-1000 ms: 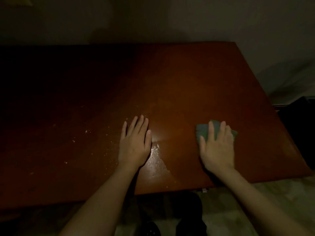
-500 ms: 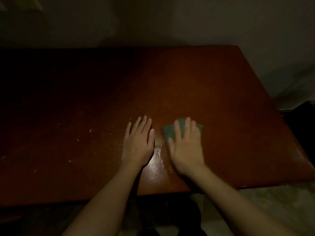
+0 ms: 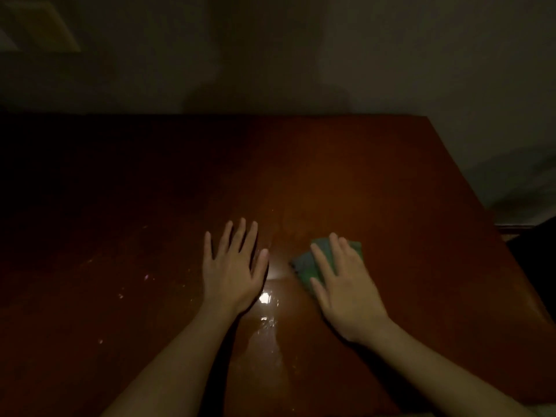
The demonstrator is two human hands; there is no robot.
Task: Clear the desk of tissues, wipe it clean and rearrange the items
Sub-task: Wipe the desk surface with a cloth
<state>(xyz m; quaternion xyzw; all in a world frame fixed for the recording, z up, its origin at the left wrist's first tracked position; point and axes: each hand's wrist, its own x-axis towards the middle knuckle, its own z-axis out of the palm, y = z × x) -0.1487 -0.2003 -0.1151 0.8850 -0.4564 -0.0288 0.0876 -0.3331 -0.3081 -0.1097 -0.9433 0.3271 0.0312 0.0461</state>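
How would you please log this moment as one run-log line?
step: wipe | right hand: presses green folded cloth flat on brown wooden desk | left hand: flat on desk | wet streak: between hands

Left hand [image 3: 231,275], right hand [image 3: 349,293] bare; 2 forearms [image 3: 168,365] uncovered to frame edge; fingers [image 3: 240,236] slim.

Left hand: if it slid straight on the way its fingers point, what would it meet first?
Nothing that shows: the left hand lies flat on the desk, fingers toward its far edge, only bare wood ahead. That part is dark, so small things could hide.
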